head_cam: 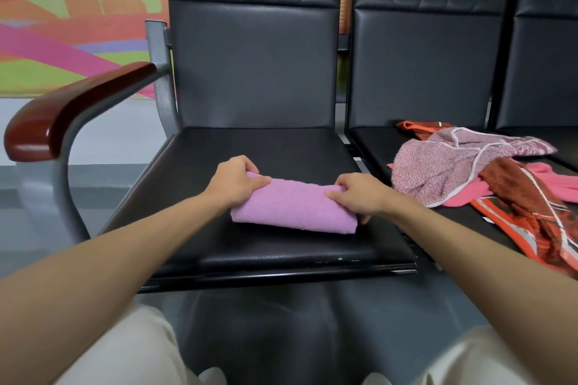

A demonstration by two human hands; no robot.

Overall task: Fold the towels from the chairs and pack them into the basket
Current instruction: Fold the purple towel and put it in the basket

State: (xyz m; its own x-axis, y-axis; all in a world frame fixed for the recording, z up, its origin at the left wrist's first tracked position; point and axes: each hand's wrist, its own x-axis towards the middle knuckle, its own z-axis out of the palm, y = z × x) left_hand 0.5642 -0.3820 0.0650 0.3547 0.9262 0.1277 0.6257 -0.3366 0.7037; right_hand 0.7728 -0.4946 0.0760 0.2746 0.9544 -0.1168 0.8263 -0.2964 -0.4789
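A folded lilac towel [294,208] lies on the black seat of the left chair [259,150]. My left hand [233,181] grips its far left corner, fingers curled over the top edge. My right hand [359,194] holds the right end, thumb tucked under the fold. On the neighbouring chair's seat [375,141] lies an unfolded heap: a speckled mauve towel with white trim [438,166], a pink towel [560,180] and a red-orange patterned cloth [531,216]. No basket is in view.
A wooden armrest on a grey metal frame [72,109] stands to the left of the seat. A third chair [547,56] shows at the far right edge. A painted wall is behind. My knees in light trousers are at the bottom.
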